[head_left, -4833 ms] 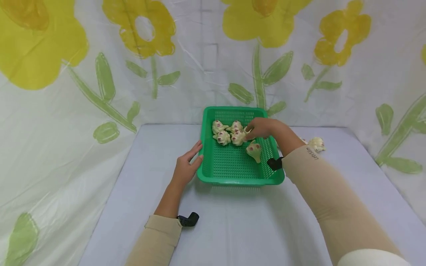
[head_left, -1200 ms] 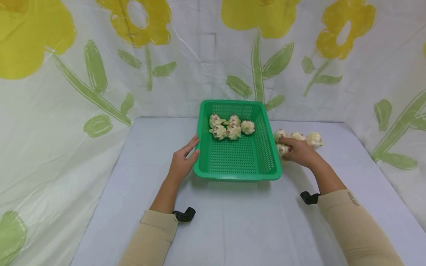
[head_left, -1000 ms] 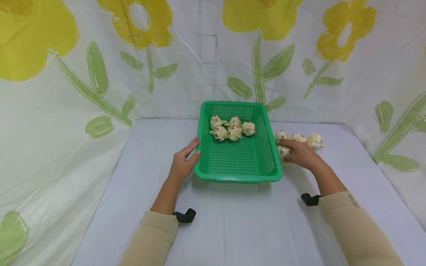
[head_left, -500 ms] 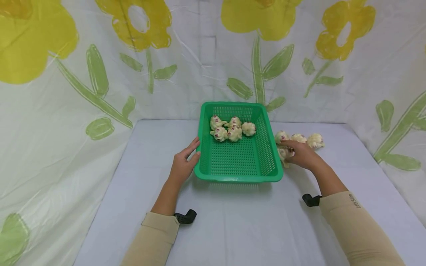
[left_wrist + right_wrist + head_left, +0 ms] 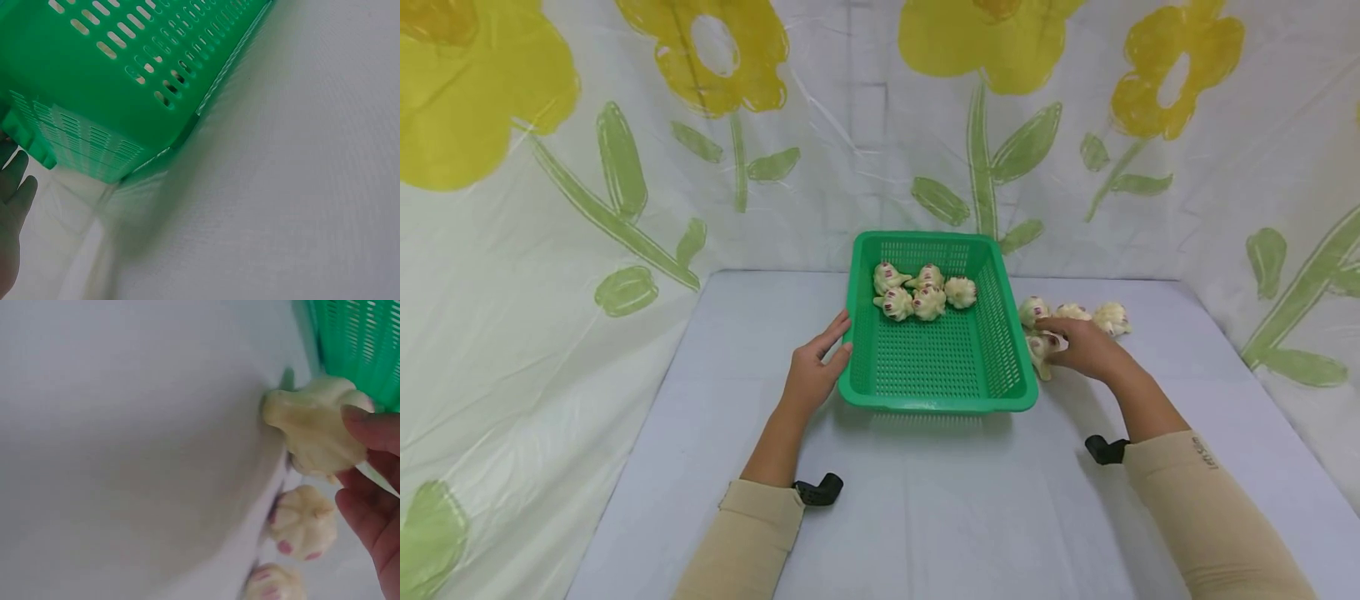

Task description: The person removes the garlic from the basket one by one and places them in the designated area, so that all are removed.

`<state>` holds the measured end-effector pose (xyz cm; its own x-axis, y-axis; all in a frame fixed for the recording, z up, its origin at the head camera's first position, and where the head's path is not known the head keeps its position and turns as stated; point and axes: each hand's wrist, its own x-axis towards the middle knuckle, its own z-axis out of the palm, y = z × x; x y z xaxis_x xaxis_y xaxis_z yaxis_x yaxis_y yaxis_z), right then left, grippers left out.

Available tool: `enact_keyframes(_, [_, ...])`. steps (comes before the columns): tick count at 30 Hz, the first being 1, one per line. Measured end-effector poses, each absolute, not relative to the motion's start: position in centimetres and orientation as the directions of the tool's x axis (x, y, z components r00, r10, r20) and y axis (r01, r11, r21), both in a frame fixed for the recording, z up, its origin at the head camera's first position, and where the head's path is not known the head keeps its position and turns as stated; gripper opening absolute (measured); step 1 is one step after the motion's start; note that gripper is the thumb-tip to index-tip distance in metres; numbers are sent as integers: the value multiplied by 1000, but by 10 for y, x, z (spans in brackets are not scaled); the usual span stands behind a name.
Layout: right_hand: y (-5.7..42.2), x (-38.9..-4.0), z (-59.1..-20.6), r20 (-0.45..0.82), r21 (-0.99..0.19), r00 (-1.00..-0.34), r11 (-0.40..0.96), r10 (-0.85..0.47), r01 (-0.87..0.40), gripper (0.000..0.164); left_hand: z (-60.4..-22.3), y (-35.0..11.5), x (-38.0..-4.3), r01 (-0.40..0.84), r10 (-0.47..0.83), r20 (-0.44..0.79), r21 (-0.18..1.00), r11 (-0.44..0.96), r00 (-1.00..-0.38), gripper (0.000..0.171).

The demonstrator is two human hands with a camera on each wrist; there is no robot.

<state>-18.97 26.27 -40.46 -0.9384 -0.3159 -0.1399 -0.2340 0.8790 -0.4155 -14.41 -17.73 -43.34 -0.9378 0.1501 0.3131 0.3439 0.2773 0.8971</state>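
Right hand (image 5: 1092,348) pinches garlic (image 5: 315,428); basket (image 5: 938,404) between hands now one garlic emptier; left hand (image 5: 809,372), straight-fingered, touches rim (image 5: 847,375).

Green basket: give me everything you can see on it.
The basket is green and looks like plastic: rectangular, rounded corners, smooth rim, slotted walls, a floor full of small holes. It stands upright on the white table, open side up, toward the table's far edge. Five garlic bulbs sit together at its far end; the near part of the floor is bare. The left hand has its fingers at the left side of the rim, apparently touching.
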Motion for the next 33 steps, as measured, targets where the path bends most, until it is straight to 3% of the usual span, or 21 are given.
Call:
enact_keyframes(10, [259,-212,-348,-339,-381,-875,901,-346,-209,62,-464,-185,-160,360,133,335,889,282,-933,43])
enact_keyframes(20, [208,-243,-282,-370,-410,-813,865,-449,-290,60,-465,-187,-157,386,135,363,883,267,-922,43])
enact_keyframes(26, [169,-266,-281,-384,-429,-767,835,-514,-344,60,-460,-183,-156,388,150,360,886,254,-921,44])
enact_keyframes(29, [155,-275,-290,-340,-476,-780,812,-525,-338,60,-447,-180,-150,387,159,357,888,248,-921,43])
enact_keyframes(33, [141,-281,-309,-272,-621,-822,743,-501,-247,61,-429,-177,-142,388,172,354,888,249,-919,43])
